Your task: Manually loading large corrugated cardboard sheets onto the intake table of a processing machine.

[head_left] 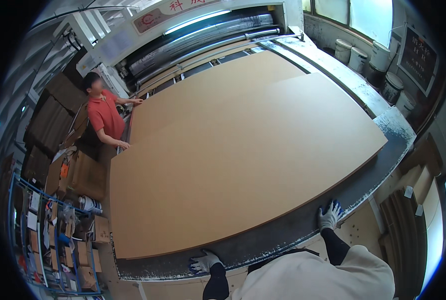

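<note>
Two large brown cardboard sheets lie overlapping on a wide dark feed table [263, 239] with worn white edges. The nearer sheet [243, 165] covers part of the farther sheet [233, 80]. My left hand [206, 262], in a grey glove with dark blue fingertips, rests on the table's near edge with its fingers spread, just short of the sheet. Gloved the same way, my right hand [330, 217] lies with fingers apart on the dark border farther right, close to the sheet's near edge. Neither hand holds anything.
At the left side a co-worker in a red shirt [104, 117] has both hands at the sheets' edge. Beyond the table stands a roller machine [203, 45]. Buckets [357, 60] line the right wall. A blue rack [58, 240] and stacked cardboard [405, 240] flank the table.
</note>
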{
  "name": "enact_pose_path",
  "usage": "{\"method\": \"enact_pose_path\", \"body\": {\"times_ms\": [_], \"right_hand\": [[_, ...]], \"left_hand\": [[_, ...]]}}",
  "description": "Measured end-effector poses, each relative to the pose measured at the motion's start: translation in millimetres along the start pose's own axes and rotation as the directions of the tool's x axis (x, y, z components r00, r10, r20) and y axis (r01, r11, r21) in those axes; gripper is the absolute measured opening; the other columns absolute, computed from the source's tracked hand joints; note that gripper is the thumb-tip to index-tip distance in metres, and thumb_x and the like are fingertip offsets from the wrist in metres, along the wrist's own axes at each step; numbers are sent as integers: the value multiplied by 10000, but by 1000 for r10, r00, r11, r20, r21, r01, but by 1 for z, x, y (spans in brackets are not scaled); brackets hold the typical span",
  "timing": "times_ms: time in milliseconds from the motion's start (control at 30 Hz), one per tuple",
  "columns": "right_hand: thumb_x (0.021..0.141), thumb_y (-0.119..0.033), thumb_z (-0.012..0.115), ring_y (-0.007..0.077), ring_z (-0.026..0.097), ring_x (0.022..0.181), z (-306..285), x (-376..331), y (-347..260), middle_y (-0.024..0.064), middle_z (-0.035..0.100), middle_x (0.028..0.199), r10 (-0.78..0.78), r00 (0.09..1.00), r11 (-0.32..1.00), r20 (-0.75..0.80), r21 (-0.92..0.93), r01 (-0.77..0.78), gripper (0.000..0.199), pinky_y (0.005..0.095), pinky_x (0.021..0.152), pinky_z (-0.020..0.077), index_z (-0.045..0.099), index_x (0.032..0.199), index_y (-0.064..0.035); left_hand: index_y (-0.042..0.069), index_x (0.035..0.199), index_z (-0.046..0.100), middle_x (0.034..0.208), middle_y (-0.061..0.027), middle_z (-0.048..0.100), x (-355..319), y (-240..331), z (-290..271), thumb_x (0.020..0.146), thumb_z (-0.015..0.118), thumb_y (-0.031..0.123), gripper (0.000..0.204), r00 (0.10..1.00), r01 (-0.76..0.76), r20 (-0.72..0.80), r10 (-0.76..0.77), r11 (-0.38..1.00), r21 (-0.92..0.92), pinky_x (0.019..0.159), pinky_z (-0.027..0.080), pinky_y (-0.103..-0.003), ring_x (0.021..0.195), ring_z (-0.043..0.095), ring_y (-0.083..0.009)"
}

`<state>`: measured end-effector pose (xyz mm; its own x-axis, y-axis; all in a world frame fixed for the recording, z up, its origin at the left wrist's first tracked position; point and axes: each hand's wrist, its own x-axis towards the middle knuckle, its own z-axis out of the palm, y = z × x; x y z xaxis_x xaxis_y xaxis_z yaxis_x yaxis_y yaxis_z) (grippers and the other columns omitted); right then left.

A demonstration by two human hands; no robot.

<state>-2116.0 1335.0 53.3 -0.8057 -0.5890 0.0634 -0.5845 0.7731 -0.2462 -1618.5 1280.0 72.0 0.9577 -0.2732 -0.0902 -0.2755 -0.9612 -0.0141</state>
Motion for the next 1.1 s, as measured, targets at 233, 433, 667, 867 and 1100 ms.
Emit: {"method": "enact_pose_path", "body": {"times_ms": [233, 433, 667, 867, 1100], "right_hand": [[822, -456, 604, 337, 243, 1413, 7, 2, -4, 167, 312, 1514, -46, 999, 999, -3, -26, 46, 758, 501, 1166, 110, 366, 1448, -101], [827, -432, 615, 340, 291, 1385, 17, 4, 13, 142, 349, 1496, -63, 995, 995, -76, -86, 56, 726, 492, 1156, 149, 396, 1427, -88], [873, -433, 573, 309, 269, 1407, 9, 2, -2, 128, 335, 1515, -72, 997, 989, 0, -131, 71, 696, 476, 1166, 143, 375, 1443, -88], [877, -452, 569, 310, 264, 1411, 3, 3, -7, 134, 330, 1517, -59, 998, 990, 18, -129, 61, 704, 475, 1165, 145, 370, 1450, -95], [876, -483, 545, 295, 270, 1410, 13, 7, 1, 117, 340, 1515, -68, 998, 986, -10, -151, 66, 698, 471, 1163, 138, 380, 1448, -118]], "left_hand": [[72, 1504, 221, 1536, -275, 182, 5, -6, -7, 866, 467, 633, 884, 999, 21, 35, -19, 999, -49, 1129, 112, -580, 1443, 135, -418], [56, 1493, 248, 1518, -280, 225, 4, 5, -12, 855, 497, 610, 881, 997, -25, 78, 30, 998, -65, 1140, 69, -580, 1443, 156, -395], [74, 1497, 242, 1528, -296, 174, 8, -3, -13, 866, 455, 614, 857, 998, 1, 63, 4, 996, -86, 1136, 63, -589, 1437, 101, -452], [54, 1491, 258, 1523, -309, 181, 9, -4, -3, 866, 434, 618, 860, 1000, -17, 10, 18, 996, -89, 1141, 34, -579, 1437, 119, -443], [56, 1493, 254, 1523, -304, 185, 8, -3, 2, 870, 428, 612, 853, 1000, -9, 19, 11, 995, -102, 1145, 44, -573, 1440, 131, -426]]}}
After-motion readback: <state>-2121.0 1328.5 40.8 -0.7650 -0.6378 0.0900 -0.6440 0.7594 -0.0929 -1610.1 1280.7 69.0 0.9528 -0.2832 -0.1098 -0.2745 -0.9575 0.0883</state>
